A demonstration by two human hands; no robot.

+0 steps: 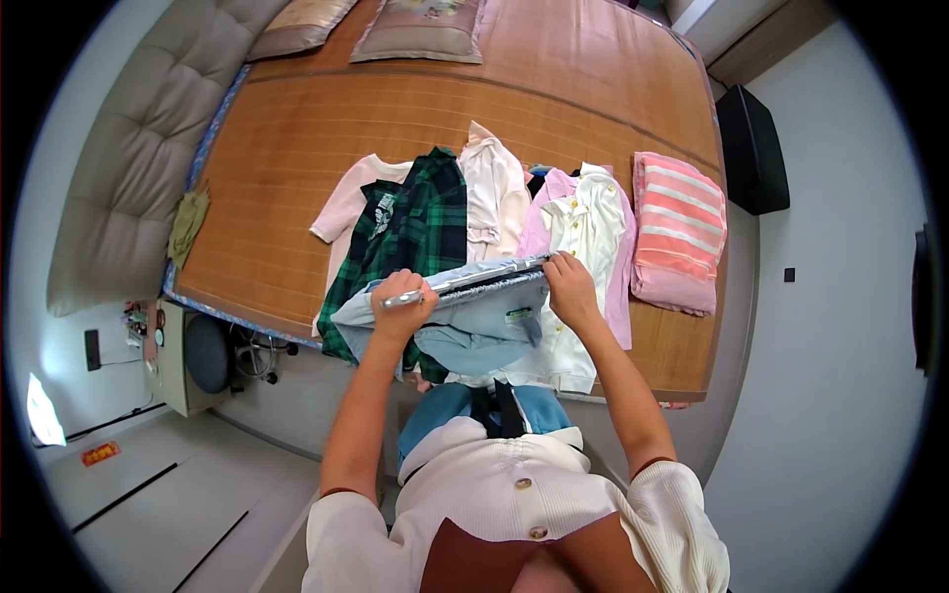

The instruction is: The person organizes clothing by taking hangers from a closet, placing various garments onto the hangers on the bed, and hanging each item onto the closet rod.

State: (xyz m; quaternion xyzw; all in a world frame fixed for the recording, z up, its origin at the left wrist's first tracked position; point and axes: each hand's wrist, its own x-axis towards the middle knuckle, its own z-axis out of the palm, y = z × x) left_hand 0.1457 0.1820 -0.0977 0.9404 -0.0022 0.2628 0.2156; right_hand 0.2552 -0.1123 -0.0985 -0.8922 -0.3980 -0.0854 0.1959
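A light blue garment with a gathered elastic waistband (474, 331) is stretched between my two hands above the bed's near edge. My left hand (403, 304) is closed on one end of the waistband, and a shiny silvery piece shows against that hand. At the other end, my right hand (570, 282) pinches the band's corner. The waist opening faces up, and a small label sits on its inside. Behind it, partly covered, lie a green plaid shirt (425, 217) and a white buttoned shirt (578, 232).
On the bed mat (297, 119) also lie a pale pink top (356, 193), a cream garment (489, 178), a lilac top (621, 287) and a folded pink striped towel-like cloth (679, 237). Pillows (420, 30) rest at the back. A round stool (208, 354) stands at left.
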